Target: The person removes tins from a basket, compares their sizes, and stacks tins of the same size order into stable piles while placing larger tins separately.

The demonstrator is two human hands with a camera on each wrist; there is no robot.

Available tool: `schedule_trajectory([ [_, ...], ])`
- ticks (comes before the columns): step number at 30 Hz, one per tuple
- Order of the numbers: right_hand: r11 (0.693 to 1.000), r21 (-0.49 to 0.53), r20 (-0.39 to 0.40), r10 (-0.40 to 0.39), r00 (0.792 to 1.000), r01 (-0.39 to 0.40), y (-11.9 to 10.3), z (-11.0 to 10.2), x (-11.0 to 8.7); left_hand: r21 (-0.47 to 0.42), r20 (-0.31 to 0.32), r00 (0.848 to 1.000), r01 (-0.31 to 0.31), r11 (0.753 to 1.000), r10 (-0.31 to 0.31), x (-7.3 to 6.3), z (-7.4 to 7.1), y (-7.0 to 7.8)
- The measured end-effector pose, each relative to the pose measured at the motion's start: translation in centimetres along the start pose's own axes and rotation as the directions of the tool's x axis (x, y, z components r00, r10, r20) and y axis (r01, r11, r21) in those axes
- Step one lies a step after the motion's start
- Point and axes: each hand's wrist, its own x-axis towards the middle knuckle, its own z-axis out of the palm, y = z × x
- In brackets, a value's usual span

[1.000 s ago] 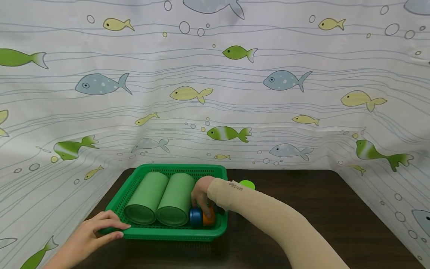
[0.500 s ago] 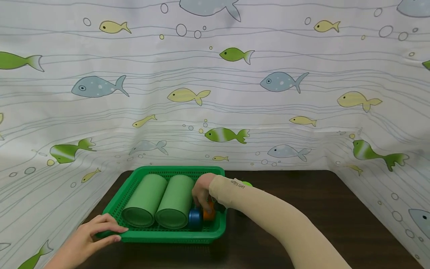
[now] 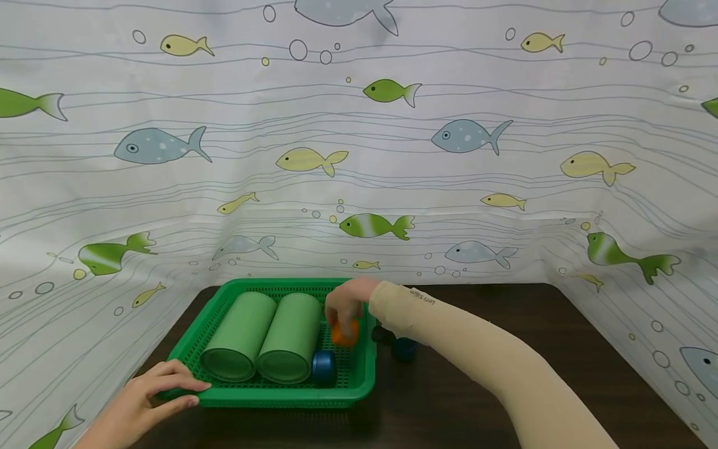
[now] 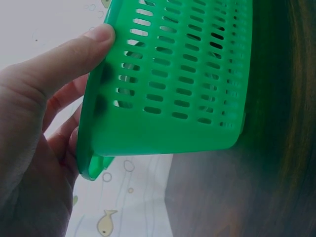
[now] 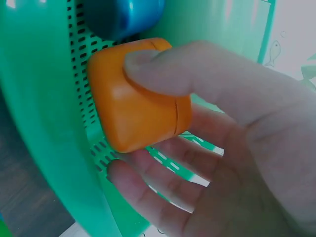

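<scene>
In the head view, my left hand (image 3: 159,390) grips the near left corner of a green perforated plastic basket (image 3: 280,395); the left wrist view has the thumb against the outer wall (image 4: 163,98), with fingers over the rim. My right hand (image 3: 346,305) is at the basket's right side and holds a small orange rounded container (image 5: 133,108) between thumb and fingers. A seam runs near one end of it. The blue cylindrical container (image 3: 324,368) stays in the basket's near right part. Two large light green cylinders (image 3: 238,337) lie side by side on the left.
Right of the basket, a black object (image 3: 382,335) and a dark blue object (image 3: 404,349) sit on the dark wooden table (image 3: 505,312), partly hidden by the right forearm. A white fish-print sheet (image 3: 314,187) encloses the back and sides.
My right hand has moved back with the orange container, away from the blue one. The lime green round thing behind the forearm is now hidden. The left hand keeps its grip.
</scene>
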Motion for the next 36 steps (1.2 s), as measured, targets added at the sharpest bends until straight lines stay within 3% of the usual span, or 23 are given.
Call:
schedule_trajectory([
  [5,0.999,-0.027,-0.100,-0.029,0.995,0.027,0.0,-0.2,-0.7,-0.023,-0.003,1.000,-0.019,1.000,0.019,0.0,0.0,-0.1],
  [11,0.996,0.061,-0.214,-0.051,0.975,0.065,-0.1,-0.3,-2.0,-0.029,-0.003,1.000,-0.019,0.999,0.019,0.0,-0.1,-0.2],
  [17,0.988,0.071,-0.300,-0.108,0.948,0.135,1.0,0.3,-2.7,-0.015,-0.010,1.000,-0.020,1.000,0.020,-0.2,-0.1,-0.2],
  [20,0.972,0.146,-0.349,-0.122,0.929,0.183,1.7,0.6,-3.3,-0.024,-0.011,1.000,-0.027,0.999,0.027,-0.3,0.0,-0.3],
  [24,0.950,0.213,-0.445,-0.114,0.888,0.229,2.4,0.6,-4.6,-0.032,-0.014,0.999,-0.034,0.999,0.034,-0.3,0.1,-0.4],
  [30,0.930,0.218,-0.597,-0.114,0.794,0.297,4.1,0.6,-6.5,-0.021,-0.013,1.000,-0.023,1.000,0.023,-0.2,0.0,-0.3],
  [36,0.916,0.244,-0.688,-0.068,0.723,0.318,5.7,1.4,-8.4,-0.028,-0.014,1.000,-0.023,0.999,0.023,0.0,0.0,-0.3],
])
